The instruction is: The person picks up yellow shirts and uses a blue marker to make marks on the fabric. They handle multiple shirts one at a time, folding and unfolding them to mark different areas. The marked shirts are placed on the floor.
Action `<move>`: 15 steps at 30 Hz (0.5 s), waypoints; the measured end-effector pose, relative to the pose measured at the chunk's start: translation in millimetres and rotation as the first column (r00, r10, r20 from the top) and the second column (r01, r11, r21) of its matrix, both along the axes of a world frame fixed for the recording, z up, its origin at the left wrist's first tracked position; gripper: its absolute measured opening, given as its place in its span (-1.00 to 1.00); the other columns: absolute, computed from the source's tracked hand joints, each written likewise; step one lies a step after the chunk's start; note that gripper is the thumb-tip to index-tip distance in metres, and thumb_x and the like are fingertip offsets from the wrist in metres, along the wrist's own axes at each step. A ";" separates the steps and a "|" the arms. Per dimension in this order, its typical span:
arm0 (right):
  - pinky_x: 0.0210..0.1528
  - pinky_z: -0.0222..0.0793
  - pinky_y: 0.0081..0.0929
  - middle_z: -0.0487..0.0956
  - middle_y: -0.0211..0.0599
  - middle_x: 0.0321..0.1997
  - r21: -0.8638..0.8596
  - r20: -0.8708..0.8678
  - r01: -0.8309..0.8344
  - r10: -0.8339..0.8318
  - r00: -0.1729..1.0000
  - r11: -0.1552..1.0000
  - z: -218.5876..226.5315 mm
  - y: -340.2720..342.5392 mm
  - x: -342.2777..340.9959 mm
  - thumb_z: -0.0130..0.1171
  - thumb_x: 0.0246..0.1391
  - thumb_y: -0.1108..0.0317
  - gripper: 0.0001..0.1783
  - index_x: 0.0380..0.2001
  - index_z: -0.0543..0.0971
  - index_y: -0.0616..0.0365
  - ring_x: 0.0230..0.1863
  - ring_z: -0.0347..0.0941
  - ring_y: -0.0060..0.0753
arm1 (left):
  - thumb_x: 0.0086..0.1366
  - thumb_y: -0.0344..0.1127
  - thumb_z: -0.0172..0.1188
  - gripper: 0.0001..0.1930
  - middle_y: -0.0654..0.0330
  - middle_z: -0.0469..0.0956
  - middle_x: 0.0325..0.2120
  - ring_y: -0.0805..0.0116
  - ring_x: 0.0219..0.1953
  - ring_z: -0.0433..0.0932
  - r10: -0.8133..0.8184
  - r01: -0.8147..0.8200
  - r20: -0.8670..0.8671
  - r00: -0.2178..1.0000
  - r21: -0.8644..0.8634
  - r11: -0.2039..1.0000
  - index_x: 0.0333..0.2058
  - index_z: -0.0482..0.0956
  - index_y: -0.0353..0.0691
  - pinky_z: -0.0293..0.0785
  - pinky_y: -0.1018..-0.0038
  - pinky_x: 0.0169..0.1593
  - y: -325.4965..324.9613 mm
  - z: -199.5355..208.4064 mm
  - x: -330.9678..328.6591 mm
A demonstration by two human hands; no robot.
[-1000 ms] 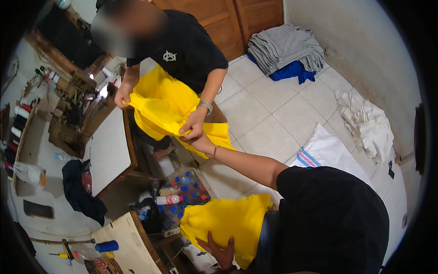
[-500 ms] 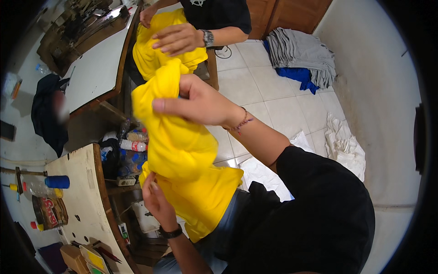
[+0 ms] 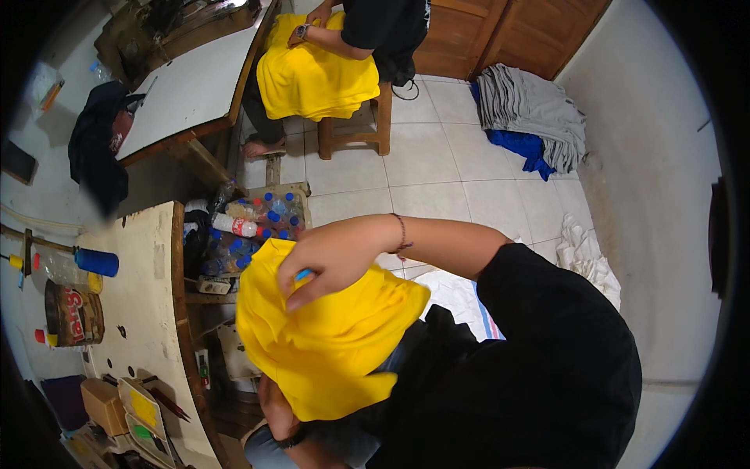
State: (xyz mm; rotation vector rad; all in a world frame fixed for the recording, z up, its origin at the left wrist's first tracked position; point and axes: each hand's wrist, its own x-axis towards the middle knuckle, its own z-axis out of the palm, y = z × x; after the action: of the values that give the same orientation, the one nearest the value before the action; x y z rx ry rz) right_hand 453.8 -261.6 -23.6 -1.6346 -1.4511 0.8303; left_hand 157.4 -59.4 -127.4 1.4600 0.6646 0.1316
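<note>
A bright yellow cloth garment [image 3: 320,352] lies bunched and draped over my lap. My right hand [image 3: 336,254] is above its upper part, fingers curled down against the fabric. Between thumb and fingers shows the tip of a small blue object [image 3: 303,274]; the rest of it is hidden in my grip, so its kind is unclear. My left hand [image 3: 275,402] is low beside the garment, partly under its hanging edge. The cloth covers its fingers, so whether they grip is not visible.
At left is a worn white table [image 3: 148,289] with a blue thread spool [image 3: 98,263] and a brown jar [image 3: 74,313]. Behind it sits a crate of plastic bottles [image 3: 266,223]. A co-worker [image 3: 375,31] sits farther off with yellow cloth; grey garments [image 3: 531,105] are stacked on the floor.
My right hand has come down from its raised position, lowering the lifted yellow cloth onto my lap. My left hand has moved down and under the cloth. The co-worker's hands have drawn back.
</note>
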 end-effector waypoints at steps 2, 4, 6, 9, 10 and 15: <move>-0.24 0.46 -0.22 0.68 -0.09 -0.38 -0.051 0.105 0.186 -0.180 0.978 0.981 -38.6 -27.9 4.3 0.22 0.30 -0.15 -0.49 -0.33 0.68 0.15 -0.33 0.60 -0.07 | 0.55 -0.26 0.01 -0.67 0.09 0.63 -0.12 0.26 -0.14 0.59 -0.079 0.118 -0.199 0.977 0.190 0.975 0.02 0.62 -0.38 0.51 0.33 -0.02 33.4 -41.3 -45.5; -0.24 0.46 -0.21 0.68 -0.11 -0.40 -0.181 0.180 0.288 -0.256 0.950 0.940 -71.9 -52.9 7.3 0.24 0.28 -0.16 -0.48 -0.35 0.68 0.14 -0.33 0.61 -0.08 | 0.58 -0.16 -0.01 -0.61 0.09 0.61 -0.18 0.27 -0.21 0.56 -0.070 0.194 -0.325 0.943 0.368 0.909 0.06 0.57 -0.39 0.49 0.38 -0.06 52.6 -91.0 -92.4; -0.25 0.48 -0.22 0.68 -0.12 -0.40 -0.268 0.147 0.336 -0.306 0.940 0.903 -91.6 -64.4 1.5 0.27 0.26 -0.17 -0.48 -0.35 0.68 0.15 -0.33 0.62 -0.09 | 0.58 -0.10 0.02 -0.58 0.10 0.61 -0.16 0.29 -0.22 0.56 0.103 -0.001 -0.294 0.950 0.328 0.945 0.08 0.56 -0.39 0.49 0.39 -0.07 23.1 -77.8 -84.8; -0.23 0.50 -0.24 0.69 -0.12 -0.34 -0.304 0.008 0.372 -0.388 0.922 0.877 -97.3 -62.3 -29.3 0.31 0.23 -0.18 -0.46 -0.29 0.67 0.18 -0.31 0.64 -0.10 | 0.53 -0.09 0.16 -0.53 0.09 0.60 -0.09 0.36 -0.15 0.56 -0.046 0.079 -0.280 0.959 0.109 0.991 0.18 0.47 -0.38 0.51 0.38 -0.05 7.4 -81.7 -78.9; -0.22 0.51 -0.25 0.69 -0.11 -0.31 -0.283 0.014 0.418 -0.432 0.902 0.863 -93.6 -55.0 -40.7 0.32 0.22 -0.18 -0.45 -0.27 0.66 0.20 -0.30 0.64 -0.10 | 0.50 -0.16 0.20 -0.54 0.09 0.60 -0.09 0.37 -0.15 0.55 -0.097 0.116 -0.325 0.941 0.039 0.993 0.20 0.44 -0.37 0.51 0.40 -0.08 -1.7 -79.3 -71.6; -0.13 0.53 -0.22 0.69 0.02 -0.22 -0.234 0.120 0.295 -0.273 0.954 0.926 -111.8 -26.4 -49.4 0.38 0.22 0.00 -0.51 -0.11 0.66 0.27 -0.21 0.65 -0.06 | 0.48 -0.33 0.24 -0.75 0.22 0.59 -0.19 0.58 -0.29 0.52 -0.093 0.098 -0.231 0.968 0.009 0.995 0.01 0.46 -0.30 0.41 0.62 -0.37 -4.3 -76.6 -79.2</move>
State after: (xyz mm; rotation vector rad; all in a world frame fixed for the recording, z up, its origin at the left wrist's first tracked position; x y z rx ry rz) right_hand 404.5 -288.0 -135.4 -2.0362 -1.1601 0.8080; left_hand 78.2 -63.7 -204.0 1.5380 0.7809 -0.1082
